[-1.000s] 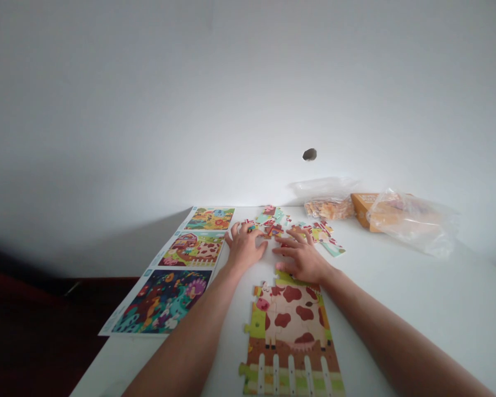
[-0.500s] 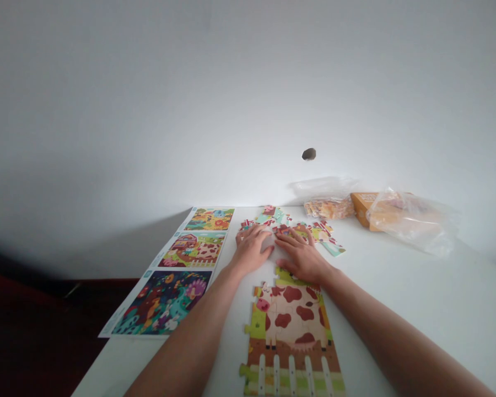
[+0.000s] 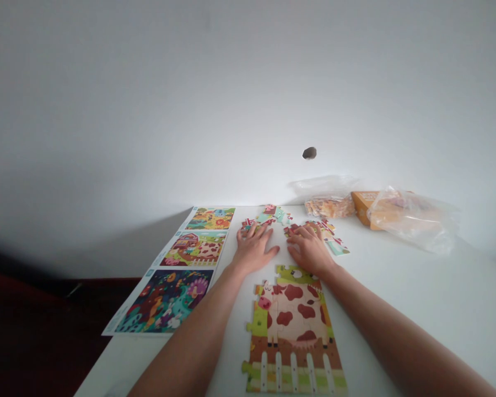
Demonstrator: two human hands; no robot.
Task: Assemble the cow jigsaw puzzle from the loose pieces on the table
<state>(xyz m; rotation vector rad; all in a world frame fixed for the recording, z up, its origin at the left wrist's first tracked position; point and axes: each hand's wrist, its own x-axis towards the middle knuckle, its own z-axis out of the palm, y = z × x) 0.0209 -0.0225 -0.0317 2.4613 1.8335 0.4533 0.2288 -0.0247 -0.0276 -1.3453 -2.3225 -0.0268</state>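
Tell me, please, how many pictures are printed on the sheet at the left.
3: the yellowish picture at the far end, the farm picture between, and the dark picture nearest; none seems hidden.

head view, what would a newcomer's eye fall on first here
Probably the bright, partly joined cow puzzle, at the near middle of the white table. Just beyond it, the left hand and right hand reach among loose puzzle pieces. The dark hole in the plain wall above also stands out.

Hands point(image 3: 254, 252) at loose puzzle pieces point(image 3: 270, 213)
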